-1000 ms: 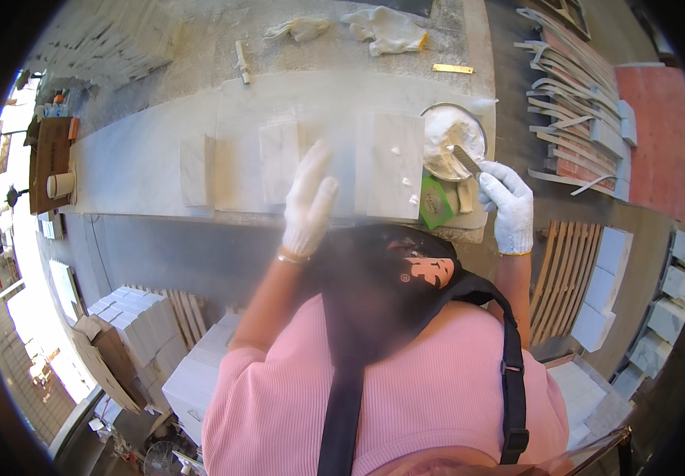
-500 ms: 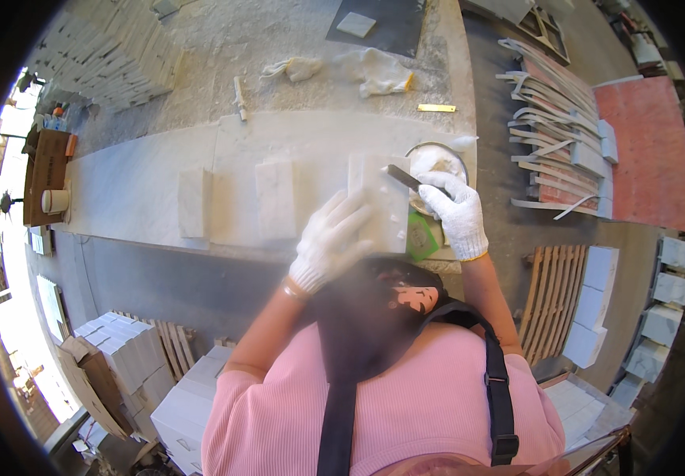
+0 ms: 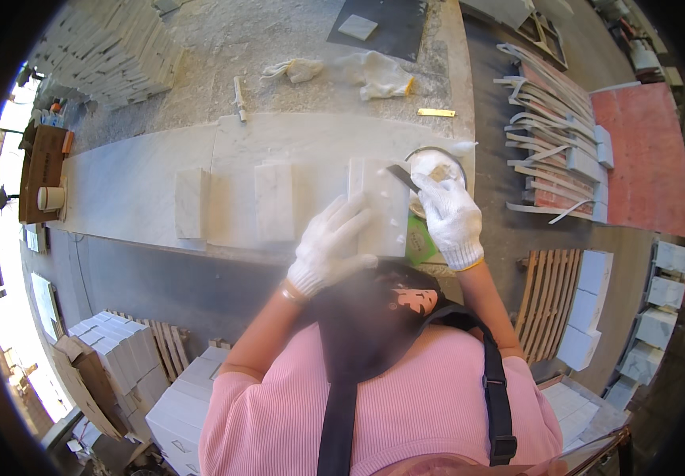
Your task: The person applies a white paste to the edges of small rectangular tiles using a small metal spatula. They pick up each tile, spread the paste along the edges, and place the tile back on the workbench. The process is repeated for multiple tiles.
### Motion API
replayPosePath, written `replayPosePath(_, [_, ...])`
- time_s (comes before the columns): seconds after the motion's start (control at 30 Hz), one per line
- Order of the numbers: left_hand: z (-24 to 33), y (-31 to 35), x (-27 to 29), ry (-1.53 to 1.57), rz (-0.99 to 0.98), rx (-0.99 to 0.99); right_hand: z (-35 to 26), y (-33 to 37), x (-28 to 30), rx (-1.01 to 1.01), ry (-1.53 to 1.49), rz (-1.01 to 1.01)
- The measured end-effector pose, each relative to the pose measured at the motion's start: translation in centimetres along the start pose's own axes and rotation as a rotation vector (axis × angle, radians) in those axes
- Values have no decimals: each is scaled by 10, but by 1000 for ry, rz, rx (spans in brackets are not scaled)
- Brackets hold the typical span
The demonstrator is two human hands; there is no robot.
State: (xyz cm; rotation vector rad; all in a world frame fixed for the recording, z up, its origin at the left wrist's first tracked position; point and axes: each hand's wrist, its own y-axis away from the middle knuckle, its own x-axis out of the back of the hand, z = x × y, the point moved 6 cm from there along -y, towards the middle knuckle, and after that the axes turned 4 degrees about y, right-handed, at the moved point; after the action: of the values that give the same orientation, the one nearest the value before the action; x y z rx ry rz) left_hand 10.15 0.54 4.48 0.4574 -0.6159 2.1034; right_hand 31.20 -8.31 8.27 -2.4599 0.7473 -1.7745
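Observation:
My left hand (image 3: pixel 328 247), in a white knitted glove, lies with its fingers stretched out over the left edge of a pale marble tile (image 3: pixel 386 226). Several small white dabs dot the tile's right part. In my gloved right hand (image 3: pixel 451 220) is a flat dark putty knife (image 3: pixel 402 177), its blade pointing up and left by the tile's right edge. The hand is closed on the handle, which is mostly hidden. Just beyond the knuckles sits a round bowl (image 3: pixel 463 164) of white paste (image 3: pixel 430 161). A green packet (image 3: pixel 419 240) shows partly below the bowl.
Two more marble tiles (image 3: pixel 274 202) lie left on the long slab (image 3: pixel 132 186). Farther back are a yellow strip (image 3: pixel 436 113), spare gloves (image 3: pixel 380 77) and a white stick-like tool (image 3: pixel 239 99). Foam strips (image 3: pixel 549 135) pile up at right, beside a wooden pallet (image 3: pixel 547 297).
My right hand has turned more palm-down and closer over the bowl, the knife moving slightly with it. My left hand stays on the tile, its thumb now spread out to the right.

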Motion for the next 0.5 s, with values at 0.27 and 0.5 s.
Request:
replayPosePath(0.27, [0, 1, -1, -28, 18, 8, -9, -19, 10, 145, 93, -131])
replayPosePath(0.5, [-1, 2, -1, 0, 35, 12, -21, -30, 5, 256, 83, -141])
